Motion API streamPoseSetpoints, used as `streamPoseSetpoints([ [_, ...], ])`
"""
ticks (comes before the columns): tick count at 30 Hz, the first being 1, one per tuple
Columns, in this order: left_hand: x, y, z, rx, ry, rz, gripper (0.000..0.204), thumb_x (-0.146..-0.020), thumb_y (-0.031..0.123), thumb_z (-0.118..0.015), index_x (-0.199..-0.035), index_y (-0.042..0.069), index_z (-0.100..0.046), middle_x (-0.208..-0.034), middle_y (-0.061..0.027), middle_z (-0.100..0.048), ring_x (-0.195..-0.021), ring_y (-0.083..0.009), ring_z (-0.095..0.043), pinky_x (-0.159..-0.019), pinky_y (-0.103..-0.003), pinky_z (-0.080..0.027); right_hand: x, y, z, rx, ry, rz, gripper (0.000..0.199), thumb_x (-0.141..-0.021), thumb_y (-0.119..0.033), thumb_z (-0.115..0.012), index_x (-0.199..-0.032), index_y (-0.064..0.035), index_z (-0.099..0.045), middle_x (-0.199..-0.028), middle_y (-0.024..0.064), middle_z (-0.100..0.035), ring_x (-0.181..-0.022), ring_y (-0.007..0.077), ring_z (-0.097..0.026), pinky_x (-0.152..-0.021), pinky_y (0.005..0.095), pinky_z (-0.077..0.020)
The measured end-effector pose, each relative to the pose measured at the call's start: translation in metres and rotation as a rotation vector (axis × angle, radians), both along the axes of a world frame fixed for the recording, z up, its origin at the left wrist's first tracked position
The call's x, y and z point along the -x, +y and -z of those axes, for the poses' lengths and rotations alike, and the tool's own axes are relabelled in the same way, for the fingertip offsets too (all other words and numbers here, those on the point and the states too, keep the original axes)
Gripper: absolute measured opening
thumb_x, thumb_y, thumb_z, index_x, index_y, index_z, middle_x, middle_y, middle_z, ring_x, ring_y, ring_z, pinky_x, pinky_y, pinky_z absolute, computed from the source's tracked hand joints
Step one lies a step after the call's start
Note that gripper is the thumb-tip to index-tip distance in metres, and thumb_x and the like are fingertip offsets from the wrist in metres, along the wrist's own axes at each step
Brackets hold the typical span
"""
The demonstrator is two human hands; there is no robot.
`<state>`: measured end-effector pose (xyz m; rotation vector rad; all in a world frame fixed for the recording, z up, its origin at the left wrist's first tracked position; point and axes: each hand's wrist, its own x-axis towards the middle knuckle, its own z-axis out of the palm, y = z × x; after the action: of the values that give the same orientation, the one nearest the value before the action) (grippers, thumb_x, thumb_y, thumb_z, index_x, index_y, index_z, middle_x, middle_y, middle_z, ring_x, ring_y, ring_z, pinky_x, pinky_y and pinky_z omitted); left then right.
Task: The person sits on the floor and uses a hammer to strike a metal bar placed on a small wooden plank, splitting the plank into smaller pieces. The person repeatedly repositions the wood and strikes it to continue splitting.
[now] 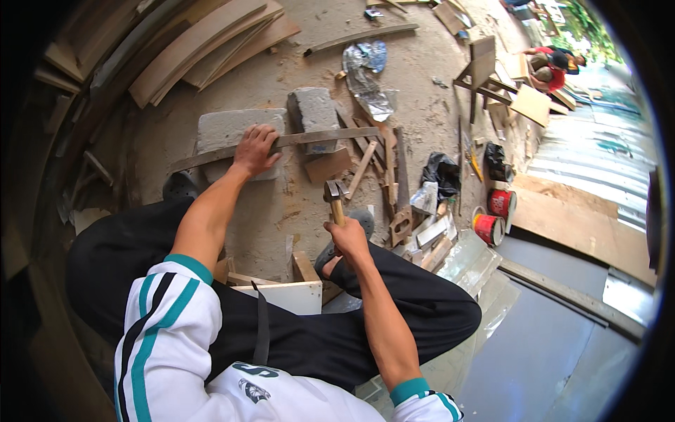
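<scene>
A long narrow wooden strip (309,137) lies across two grey concrete blocks, the wide left block (218,125) and the narrower right block (314,111). My left hand (256,149) is wrapped over the strip at the left block, fingers bent around its far edge. In my right hand (348,238) is a claw hammer (337,209), gripped by its wooden handle. The hammer's metal head points away from me, below the strip and apart from it. A short piece of wood (328,165) leans by the right block.
A handsaw (401,218) lies right of the hammer among wood scraps. Farther right are two red cans (502,203) and a black plastic bag (441,174). Curved boards (204,46) are stacked at the far left. A wooden chair (484,67) and a person (552,67) are at the far right.
</scene>
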<state>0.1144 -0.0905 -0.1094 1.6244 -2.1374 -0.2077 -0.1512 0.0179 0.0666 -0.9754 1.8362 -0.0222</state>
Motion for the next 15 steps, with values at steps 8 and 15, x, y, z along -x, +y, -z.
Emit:
streamPoseSetpoints([
  [8,0.016,0.001,-0.037,-0.176,0.048,-0.021,0.032,-0.096,0.038,-0.058,-0.12,0.016,-0.062,-0.105,-0.0098,-0.063,-0.099,-0.0318,-0.062,-0.086,-0.047,-0.048,0.066,0.017,-0.106,0.017,0.041,-0.106,0.028,-0.088,-0.024,-0.069,-0.096,0.0017,-0.063,-0.056,0.0064,-0.056,-0.046,0.0165,-0.056,-0.046,0.0318,-0.045],
  [15,0.043,-0.015,-0.114,-0.291,0.422,0.126,0.038,-0.101,0.041,-0.048,-0.117,0.01,-0.062,-0.112,-0.0157,-0.066,-0.1,-0.0401,-0.064,-0.081,-0.048,-0.052,0.062,0.009,-0.174,-0.01,0.06,-0.331,0.031,-0.092,-0.031,-0.067,-0.092,0.0,-0.062,-0.062,0.0015,-0.054,-0.049,0.0112,-0.054,-0.049,0.0289,-0.0455],
])
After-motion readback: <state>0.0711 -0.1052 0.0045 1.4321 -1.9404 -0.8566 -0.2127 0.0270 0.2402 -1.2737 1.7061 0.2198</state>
